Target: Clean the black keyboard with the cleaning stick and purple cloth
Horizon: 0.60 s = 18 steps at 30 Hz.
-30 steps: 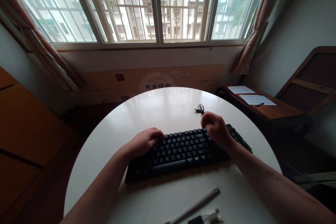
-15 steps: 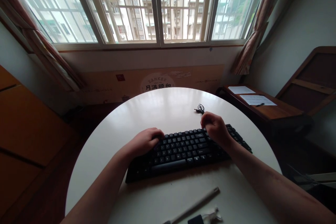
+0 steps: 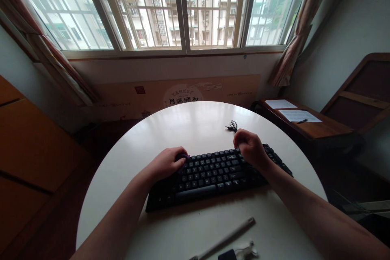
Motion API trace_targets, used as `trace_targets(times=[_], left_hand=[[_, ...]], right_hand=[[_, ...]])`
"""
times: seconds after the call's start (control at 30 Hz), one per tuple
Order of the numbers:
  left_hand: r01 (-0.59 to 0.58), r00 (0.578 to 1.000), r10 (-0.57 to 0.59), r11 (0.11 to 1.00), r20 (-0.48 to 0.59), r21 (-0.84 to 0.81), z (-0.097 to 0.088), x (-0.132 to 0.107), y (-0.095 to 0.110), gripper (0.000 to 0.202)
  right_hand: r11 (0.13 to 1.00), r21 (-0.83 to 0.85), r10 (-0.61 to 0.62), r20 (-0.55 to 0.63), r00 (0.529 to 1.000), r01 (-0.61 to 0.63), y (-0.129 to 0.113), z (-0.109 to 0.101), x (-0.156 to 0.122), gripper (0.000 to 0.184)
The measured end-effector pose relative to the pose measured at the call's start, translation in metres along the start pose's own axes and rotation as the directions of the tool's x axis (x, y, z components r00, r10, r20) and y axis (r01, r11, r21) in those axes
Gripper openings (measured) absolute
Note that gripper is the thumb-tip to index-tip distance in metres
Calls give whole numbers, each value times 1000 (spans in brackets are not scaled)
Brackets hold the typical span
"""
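Note:
A black keyboard lies across the middle of a round white table. My left hand rests on the keyboard's left end, fingers curled around a small dark purple object that I cannot name. My right hand hovers over the top right rows of keys, fingers bent down and bunched together; whether it grips anything is hidden.
A small black coiled cable lies behind the keyboard. At the table's near edge are a long pale stick and a small white item. A wooden side table with papers stands at right. A barred window fills the far wall.
My left hand has shifted slightly up and back along the keyboard's left end, and the purple object now shows at its fingertips. The right hand has barely moved.

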<state>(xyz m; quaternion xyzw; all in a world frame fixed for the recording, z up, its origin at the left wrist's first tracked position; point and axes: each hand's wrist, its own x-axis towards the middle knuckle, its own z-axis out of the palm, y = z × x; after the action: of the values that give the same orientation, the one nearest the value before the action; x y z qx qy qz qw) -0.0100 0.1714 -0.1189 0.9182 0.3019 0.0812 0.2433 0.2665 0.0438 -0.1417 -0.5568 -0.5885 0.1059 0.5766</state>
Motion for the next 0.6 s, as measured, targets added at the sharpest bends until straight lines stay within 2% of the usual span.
trace_targets(times=[0.13,0.27,0.4,0.6], left_hand=[[25,1000,-25,999,3,-33,-2,-1,-5,25],[70,997,-69,997,-24,22,-3,-2,-7,26],[39,999,-37,998,-39,50,-3,-3,-6,25],[-25,999,24,1000,-36,-8,-3,-2,-7,21]], right_hand=[[1000,0,-7,1,1000,7,1,0,0,24],[1000,4,-1,0,1000,1,1,0,0,24],[1000,-2,-2,1,1000,2,0,-1,0,24],[1000,-20,4,20,1000,-4,0,1,1,24]])
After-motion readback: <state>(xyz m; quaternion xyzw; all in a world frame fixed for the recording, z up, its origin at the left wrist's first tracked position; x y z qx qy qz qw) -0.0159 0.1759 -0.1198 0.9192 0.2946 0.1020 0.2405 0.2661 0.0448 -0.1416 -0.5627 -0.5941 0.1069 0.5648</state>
